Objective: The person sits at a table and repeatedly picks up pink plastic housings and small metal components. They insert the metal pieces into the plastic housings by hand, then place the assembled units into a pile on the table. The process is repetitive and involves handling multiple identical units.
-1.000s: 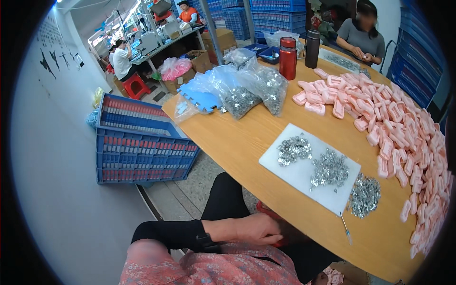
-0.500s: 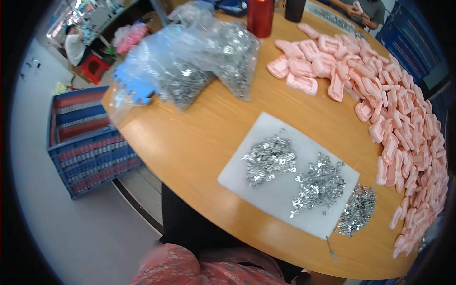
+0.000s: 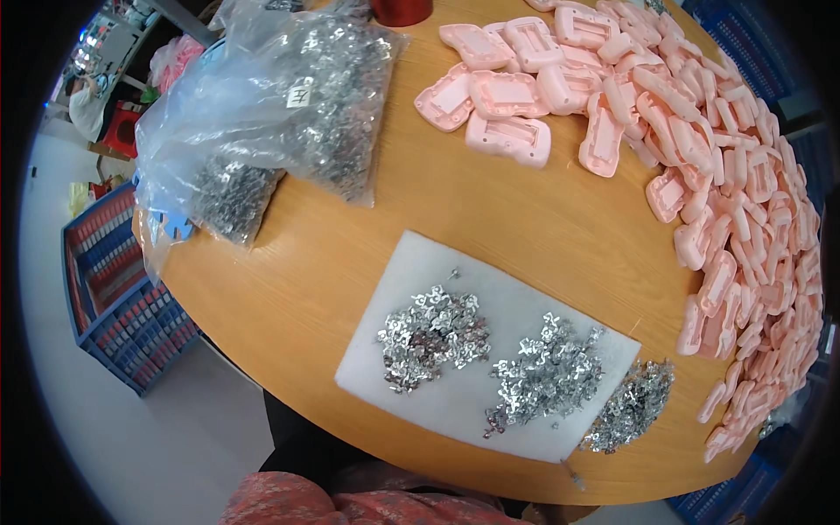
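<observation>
Neither of my hands shows in the head view. In front of me a white foam sheet [image 3: 472, 420] lies at a slant on the wooden table. Two heaps of small shiny metal pieces rest on it, a left heap [image 3: 433, 337] and a right heap [image 3: 549, 372]. Against the sheet's right edge, on the bare wood, sits a third metal heap [image 3: 632, 407]. A thin small tool [image 3: 573, 475] lies by the sheet's near corner.
Pink plastic shells [image 3: 507, 94] cover the table's far and right side in a big pile. Clear bags of metal pieces [image 3: 337, 114] lie far left, near a red cylinder [image 3: 402, 10]. A blue crate [image 3: 131, 297] stands on the floor beyond the table's left edge [image 3: 201, 324].
The view has shifted and come closer to the table, so the sheet and bags appear farther left. The dark cylinder and the other person's hands have left the picture. No table item has visibly been moved.
</observation>
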`<control>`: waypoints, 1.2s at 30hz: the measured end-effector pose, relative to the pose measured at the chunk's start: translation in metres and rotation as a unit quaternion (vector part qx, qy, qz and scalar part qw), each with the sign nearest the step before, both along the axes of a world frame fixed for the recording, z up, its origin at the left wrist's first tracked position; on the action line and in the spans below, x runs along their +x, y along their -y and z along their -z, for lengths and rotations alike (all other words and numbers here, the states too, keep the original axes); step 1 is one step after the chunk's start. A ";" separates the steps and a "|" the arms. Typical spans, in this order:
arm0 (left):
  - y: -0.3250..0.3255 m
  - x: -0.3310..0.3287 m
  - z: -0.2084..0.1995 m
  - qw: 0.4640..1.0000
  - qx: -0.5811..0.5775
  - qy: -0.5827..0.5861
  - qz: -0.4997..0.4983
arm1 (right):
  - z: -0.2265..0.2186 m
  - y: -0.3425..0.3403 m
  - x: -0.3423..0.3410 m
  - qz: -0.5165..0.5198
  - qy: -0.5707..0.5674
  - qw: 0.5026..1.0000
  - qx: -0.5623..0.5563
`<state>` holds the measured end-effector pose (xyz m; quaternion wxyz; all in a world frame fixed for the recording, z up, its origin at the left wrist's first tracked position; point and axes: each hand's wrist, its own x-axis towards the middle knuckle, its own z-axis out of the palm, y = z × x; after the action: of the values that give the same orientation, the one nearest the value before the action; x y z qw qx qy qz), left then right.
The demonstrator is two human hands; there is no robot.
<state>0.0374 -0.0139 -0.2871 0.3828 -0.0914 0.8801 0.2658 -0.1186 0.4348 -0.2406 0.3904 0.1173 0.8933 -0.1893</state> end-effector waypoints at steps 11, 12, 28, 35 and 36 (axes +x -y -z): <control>0.011 -0.007 -0.004 1.000 -0.002 0.009 -0.006 | -0.013 0.005 0.013 0.031 0.006 0.999 0.016; 0.013 -0.007 -0.004 1.000 -0.002 0.008 -0.008 | -0.013 0.005 0.013 0.033 0.005 0.999 0.016; 0.024 -0.006 -0.004 0.999 -0.012 0.002 -0.030 | -0.025 0.003 0.031 0.050 -0.007 0.998 0.023; 0.032 -0.008 0.001 0.999 -0.021 -0.005 -0.032 | -0.027 0.002 0.036 0.055 -0.024 0.998 0.020; 0.035 -0.010 0.003 0.999 -0.022 -0.008 -0.031 | -0.028 0.003 0.037 0.058 -0.026 0.998 0.018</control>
<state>0.0278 -0.0488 -0.2904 0.3655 -0.1250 0.8854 0.2587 -0.0818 0.4316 -0.2130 0.3536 0.1707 0.8980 -0.1986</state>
